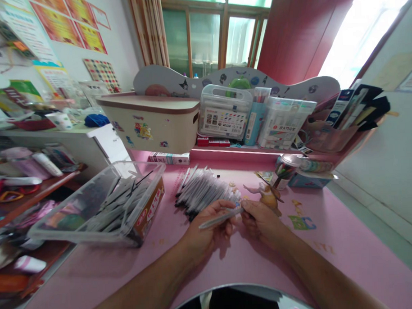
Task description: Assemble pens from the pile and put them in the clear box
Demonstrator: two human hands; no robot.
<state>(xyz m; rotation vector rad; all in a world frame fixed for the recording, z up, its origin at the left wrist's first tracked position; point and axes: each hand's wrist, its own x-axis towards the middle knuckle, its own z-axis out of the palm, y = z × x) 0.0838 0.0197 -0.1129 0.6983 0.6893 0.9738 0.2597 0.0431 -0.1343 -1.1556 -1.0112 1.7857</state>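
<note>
A slim translucent pen barrel lies slantwise across my left hand, gripped between its thumb and fingers. At the barrel's right end, my right hand is closed in a pinch; whether it holds the barrel itself or a small part at its tip is hidden by the fingers. Just beyond my hands, a heap of similar clear pen barrels with black ends rests on the pink desk. Left of them stands a clear plastic box containing many grey, slender pen-like pieces.
A beige lidded bin, a marker case and a clear pen box line the raised shelf. At the right are a can of pens, a blue box and a pink holder. Cluttered shelves border the left side.
</note>
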